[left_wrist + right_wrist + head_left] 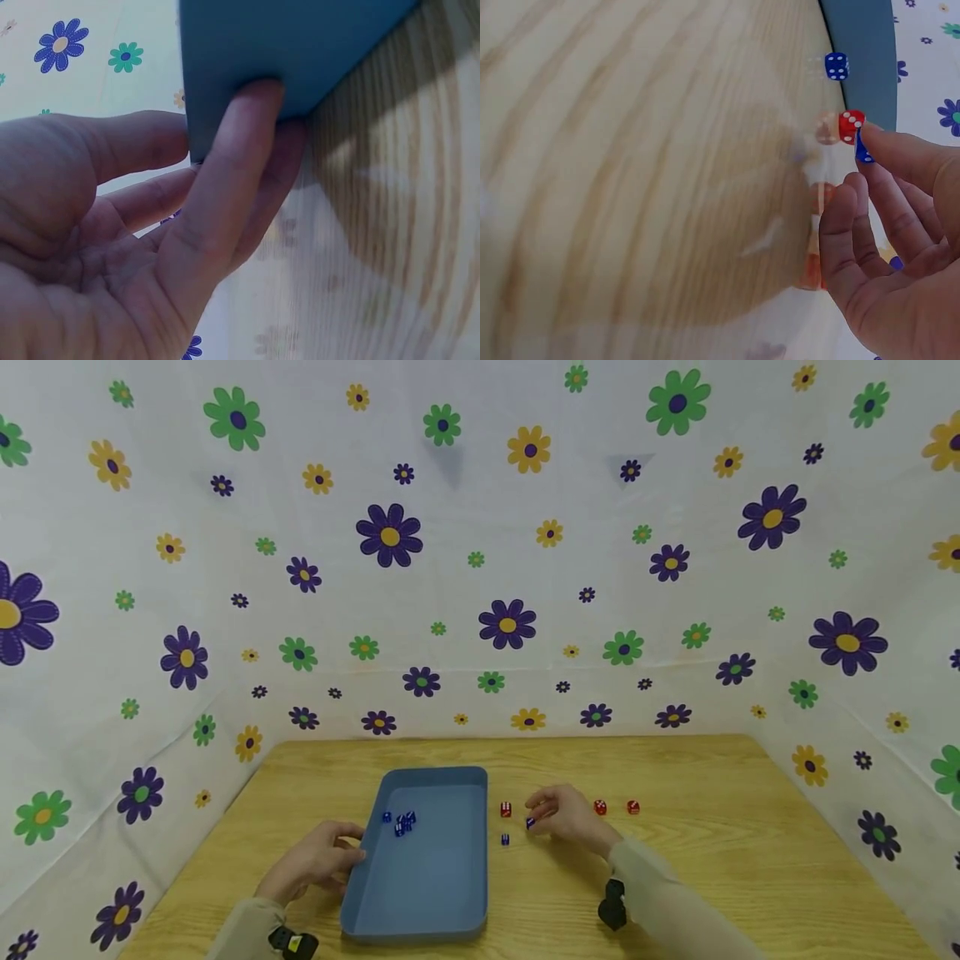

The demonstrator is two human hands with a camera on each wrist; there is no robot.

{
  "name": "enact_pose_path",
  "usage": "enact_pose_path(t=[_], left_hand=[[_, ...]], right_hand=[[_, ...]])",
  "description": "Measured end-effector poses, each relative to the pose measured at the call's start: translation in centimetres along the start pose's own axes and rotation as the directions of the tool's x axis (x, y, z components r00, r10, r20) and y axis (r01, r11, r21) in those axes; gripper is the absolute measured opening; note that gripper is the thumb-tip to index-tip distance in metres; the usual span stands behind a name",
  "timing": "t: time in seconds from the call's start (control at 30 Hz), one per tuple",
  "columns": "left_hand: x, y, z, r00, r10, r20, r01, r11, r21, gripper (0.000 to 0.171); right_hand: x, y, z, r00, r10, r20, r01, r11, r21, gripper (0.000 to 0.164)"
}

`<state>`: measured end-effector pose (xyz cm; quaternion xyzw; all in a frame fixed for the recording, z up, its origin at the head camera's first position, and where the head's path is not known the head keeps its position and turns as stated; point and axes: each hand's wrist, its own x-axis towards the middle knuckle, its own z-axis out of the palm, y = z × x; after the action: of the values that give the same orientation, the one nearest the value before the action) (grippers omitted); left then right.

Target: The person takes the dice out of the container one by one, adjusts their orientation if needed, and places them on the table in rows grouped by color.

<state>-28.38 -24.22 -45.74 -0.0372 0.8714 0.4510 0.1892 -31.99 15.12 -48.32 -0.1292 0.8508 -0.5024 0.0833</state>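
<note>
Blue die (530, 822) sits in your right hand (570, 817), pinched between thumb and finger, to the right of the tray (427, 885). Hold it lightly but squarely so it can't twist, and mind the red die (506, 809) and loose blue die (505, 839) just beside the tray. Your left hand (318, 858), fingers relaxed, touches the tray's left wall; use it to steady the tray. More blue dice (405, 822) lie inside, and two red dice (600, 807) lie farther right on the table (750, 860).

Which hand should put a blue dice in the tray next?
Probably the right hand: it pinches a blue die near the tray, while the left hand touches the tray's opposite side.
</note>
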Motion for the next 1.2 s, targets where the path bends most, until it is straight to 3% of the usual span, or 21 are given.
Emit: enact_pose_path(t=[0.23,0.63,1.2], left_hand=[[0.0,-0.1,0.0,1.0,0.0,-0.001,0.0,1.0,0.006,0.041],[0.1,-0.3,0.1,1.0,0.01,0.0,-0.01,1.0,-0.021,0.041],[0.1,-0.3,0.0,1.0,0.013,-0.002,-0.013,1.0,-0.005,0.043]], right_hand=[[-0.6,0.3,0.2,1.0,-0.023,0.021,0.024,0.999,-0.044,0.032],[-0.9,0.1,0.9,1.0,0.019,0.012,-0.017,0.995,-0.098,0.029],[-1.6,0.1,0.4,1.0,0.017,0.015,-0.016,0.996,-0.082,0.029]])
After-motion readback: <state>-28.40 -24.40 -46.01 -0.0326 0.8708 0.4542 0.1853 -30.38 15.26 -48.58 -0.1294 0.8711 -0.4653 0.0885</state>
